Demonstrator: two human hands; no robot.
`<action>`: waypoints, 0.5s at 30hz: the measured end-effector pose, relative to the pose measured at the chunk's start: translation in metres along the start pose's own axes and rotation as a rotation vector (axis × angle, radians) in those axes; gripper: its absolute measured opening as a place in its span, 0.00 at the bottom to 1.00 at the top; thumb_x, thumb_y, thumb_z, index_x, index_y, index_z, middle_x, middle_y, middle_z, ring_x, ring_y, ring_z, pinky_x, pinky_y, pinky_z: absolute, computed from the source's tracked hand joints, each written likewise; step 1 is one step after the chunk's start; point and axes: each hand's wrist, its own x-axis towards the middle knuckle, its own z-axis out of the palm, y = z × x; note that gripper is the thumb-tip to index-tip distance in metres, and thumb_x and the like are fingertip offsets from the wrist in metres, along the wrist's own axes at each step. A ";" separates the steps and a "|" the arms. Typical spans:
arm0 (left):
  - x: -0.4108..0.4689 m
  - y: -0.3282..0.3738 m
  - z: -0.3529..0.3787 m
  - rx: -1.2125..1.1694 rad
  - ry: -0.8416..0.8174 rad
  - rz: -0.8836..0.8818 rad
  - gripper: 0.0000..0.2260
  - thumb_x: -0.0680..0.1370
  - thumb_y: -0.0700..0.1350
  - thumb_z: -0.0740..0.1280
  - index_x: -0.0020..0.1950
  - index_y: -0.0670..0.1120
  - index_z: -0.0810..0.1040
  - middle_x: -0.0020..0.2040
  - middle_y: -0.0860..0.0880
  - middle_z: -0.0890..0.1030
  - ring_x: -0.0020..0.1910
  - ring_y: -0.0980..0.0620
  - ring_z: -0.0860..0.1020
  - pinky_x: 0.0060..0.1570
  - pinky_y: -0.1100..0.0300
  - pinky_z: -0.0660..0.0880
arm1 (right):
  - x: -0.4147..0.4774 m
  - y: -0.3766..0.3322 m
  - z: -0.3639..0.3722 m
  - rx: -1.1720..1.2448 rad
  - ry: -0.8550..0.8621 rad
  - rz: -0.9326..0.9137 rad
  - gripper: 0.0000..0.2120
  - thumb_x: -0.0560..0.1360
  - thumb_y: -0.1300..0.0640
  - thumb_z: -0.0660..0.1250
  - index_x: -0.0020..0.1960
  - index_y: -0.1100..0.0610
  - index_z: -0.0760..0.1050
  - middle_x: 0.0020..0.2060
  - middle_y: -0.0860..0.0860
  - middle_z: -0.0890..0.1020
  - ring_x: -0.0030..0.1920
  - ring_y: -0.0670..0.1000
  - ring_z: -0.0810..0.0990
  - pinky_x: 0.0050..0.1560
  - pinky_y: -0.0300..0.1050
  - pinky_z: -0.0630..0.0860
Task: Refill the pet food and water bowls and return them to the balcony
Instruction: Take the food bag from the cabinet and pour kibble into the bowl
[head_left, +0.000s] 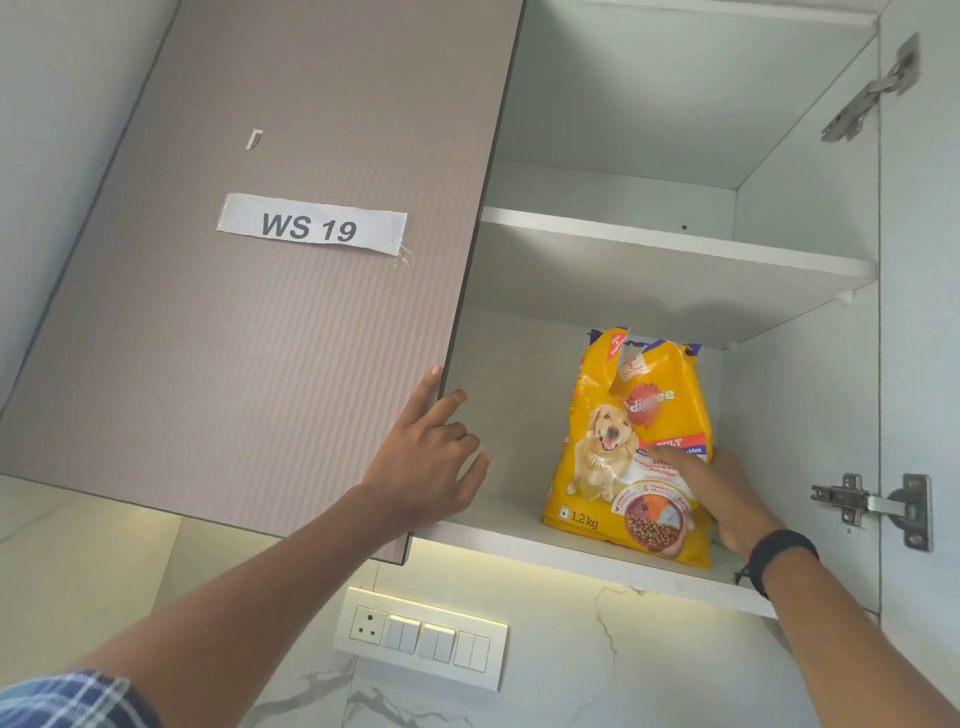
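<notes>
A yellow bag of dog food (631, 441), with a dog pictured on it and its top torn open, stands upright on the bottom shelf (519, 540) of an open wall cabinet. My right hand (722, 491) grips the bag's lower right side, thumb across the front. My left hand (428, 457) is at the edge of the open grey-brown cabinet door (260, 312), thumb on the door's outer face, fingers loosely spread behind its edge. No bowls are in view.
The door carries a paper label reading "WS 19" (311, 226). An upper shelf (675, 241) spans the cabinet. Metal hinges (872, 506) sit on the right wall. A switch panel with a socket (421, 636) is on the marble wall below.
</notes>
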 end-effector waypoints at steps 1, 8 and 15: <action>0.000 0.000 0.001 -0.001 -0.002 -0.002 0.21 0.81 0.55 0.58 0.44 0.46 0.87 0.39 0.51 0.87 0.65 0.46 0.77 0.78 0.42 0.51 | -0.006 -0.004 0.000 -0.006 0.022 -0.019 0.15 0.72 0.48 0.75 0.54 0.55 0.80 0.45 0.54 0.86 0.42 0.57 0.86 0.45 0.51 0.81; 0.010 0.020 -0.029 -0.500 -0.200 -0.289 0.36 0.76 0.70 0.46 0.66 0.49 0.80 0.62 0.52 0.83 0.74 0.56 0.68 0.77 0.46 0.34 | -0.083 -0.048 0.004 0.099 0.182 -0.133 0.13 0.73 0.42 0.72 0.43 0.52 0.80 0.39 0.53 0.86 0.38 0.56 0.85 0.44 0.54 0.82; -0.015 0.063 -0.113 -1.738 -0.424 -0.707 0.33 0.70 0.70 0.68 0.70 0.56 0.67 0.63 0.56 0.80 0.58 0.56 0.82 0.58 0.55 0.80 | -0.180 -0.051 0.018 0.299 0.138 -0.061 0.11 0.71 0.50 0.75 0.41 0.58 0.83 0.34 0.56 0.87 0.36 0.60 0.86 0.46 0.62 0.82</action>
